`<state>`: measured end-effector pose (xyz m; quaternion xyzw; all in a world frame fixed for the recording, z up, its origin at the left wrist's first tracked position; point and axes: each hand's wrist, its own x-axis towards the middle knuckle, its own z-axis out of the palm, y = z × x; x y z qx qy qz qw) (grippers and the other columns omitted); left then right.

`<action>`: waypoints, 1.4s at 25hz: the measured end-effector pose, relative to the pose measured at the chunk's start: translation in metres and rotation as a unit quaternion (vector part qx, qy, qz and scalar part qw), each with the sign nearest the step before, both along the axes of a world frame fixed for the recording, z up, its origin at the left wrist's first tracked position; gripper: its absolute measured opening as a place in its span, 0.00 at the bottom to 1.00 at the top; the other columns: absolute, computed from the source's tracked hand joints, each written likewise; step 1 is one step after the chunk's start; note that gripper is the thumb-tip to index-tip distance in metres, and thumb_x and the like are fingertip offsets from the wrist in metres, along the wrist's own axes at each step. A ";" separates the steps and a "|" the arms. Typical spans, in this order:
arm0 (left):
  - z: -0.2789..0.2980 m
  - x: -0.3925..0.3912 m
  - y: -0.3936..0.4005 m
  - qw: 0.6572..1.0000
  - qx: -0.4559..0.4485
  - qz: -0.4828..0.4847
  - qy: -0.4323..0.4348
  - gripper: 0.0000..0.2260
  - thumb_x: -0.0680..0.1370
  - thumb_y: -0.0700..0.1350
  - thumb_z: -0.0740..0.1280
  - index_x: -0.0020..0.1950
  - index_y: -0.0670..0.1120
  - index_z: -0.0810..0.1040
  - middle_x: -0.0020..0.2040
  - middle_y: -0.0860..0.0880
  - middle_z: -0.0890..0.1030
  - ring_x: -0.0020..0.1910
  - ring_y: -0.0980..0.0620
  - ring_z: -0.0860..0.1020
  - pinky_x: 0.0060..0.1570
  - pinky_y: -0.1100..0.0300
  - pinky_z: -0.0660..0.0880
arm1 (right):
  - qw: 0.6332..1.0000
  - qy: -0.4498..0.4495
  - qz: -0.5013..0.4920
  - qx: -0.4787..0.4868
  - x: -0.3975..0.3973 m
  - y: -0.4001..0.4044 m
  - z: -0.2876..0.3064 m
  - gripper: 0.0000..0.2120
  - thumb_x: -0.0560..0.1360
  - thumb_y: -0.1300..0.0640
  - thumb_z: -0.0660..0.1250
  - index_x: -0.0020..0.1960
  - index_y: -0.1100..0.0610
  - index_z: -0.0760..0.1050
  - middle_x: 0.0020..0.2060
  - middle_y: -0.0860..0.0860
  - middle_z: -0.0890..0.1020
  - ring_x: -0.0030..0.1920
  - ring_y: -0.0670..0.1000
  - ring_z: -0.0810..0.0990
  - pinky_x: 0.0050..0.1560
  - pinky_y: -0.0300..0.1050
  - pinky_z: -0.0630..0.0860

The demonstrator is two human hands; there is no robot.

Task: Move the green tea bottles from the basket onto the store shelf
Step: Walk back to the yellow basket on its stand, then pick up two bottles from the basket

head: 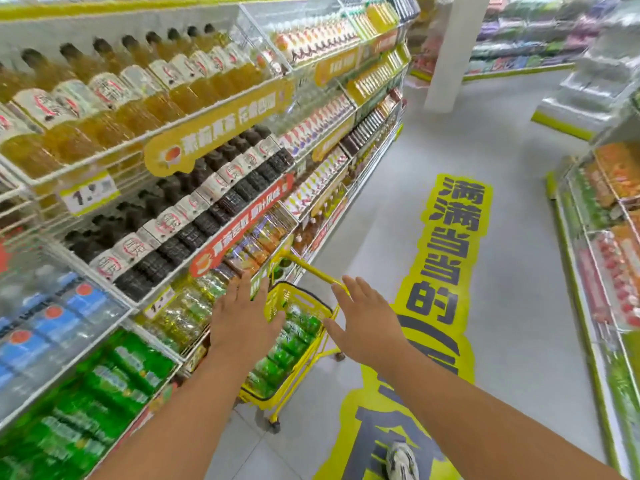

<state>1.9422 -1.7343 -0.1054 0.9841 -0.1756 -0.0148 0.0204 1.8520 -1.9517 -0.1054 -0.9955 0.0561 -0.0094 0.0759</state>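
A yellow wheeled basket [313, 344] stands on the floor beside the left shelf, with its long handle [317, 271] pointing away from me. Several green tea bottles [292, 337] lie inside it. My left hand [242, 315] hovers over the basket's left rim with straight, spread fingers and holds nothing. To the right of the basket, my right hand [363, 315] is stretched out the same way, empty. The store shelf [114, 379] on my left has green-labelled bottles on its low tier. The frame is blurred by motion.
Upper tiers on the left carry yellow tea bottles [104, 95], dark bottles [194, 216] and blue-labelled water [59, 320]. A yellow floor sticker [446, 258] runs down the grey aisle. Another shelf [609, 237] lines the right side. A white pillar [453, 50] stands far ahead. My shoe [401, 462] shows below.
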 end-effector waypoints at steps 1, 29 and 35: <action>-0.005 0.011 -0.012 1.000 -0.001 0.009 0.000 0.35 0.81 0.67 0.52 0.84 0.55 0.48 0.84 0.45 0.46 0.82 0.42 0.49 0.77 0.44 0.54 | 1.000 0.003 0.012 0.001 0.017 -0.013 -0.007 0.35 0.82 0.35 0.53 0.83 0.52 0.54 0.82 0.54 0.56 0.82 0.57 0.52 0.79 0.54 0.54; -0.385 0.161 -0.055 0.888 -0.031 0.404 0.217 0.33 0.82 0.63 0.55 0.84 0.54 0.50 0.84 0.44 0.50 0.81 0.41 0.53 0.76 0.44 0.57 | 0.918 0.269 0.291 -0.003 0.368 -0.057 -0.397 0.37 0.82 0.37 0.53 0.84 0.52 0.46 0.84 0.53 0.49 0.83 0.55 0.49 0.80 0.56 0.55; -0.486 0.166 -0.064 0.854 -0.056 0.448 0.259 0.34 0.82 0.63 0.56 0.84 0.53 0.50 0.84 0.44 0.48 0.81 0.41 0.52 0.76 0.45 0.60 | 0.921 0.271 0.280 0.004 0.398 -0.061 -0.489 0.36 0.80 0.40 0.60 0.82 0.54 0.54 0.81 0.55 0.59 0.80 0.57 0.57 0.76 0.56 0.63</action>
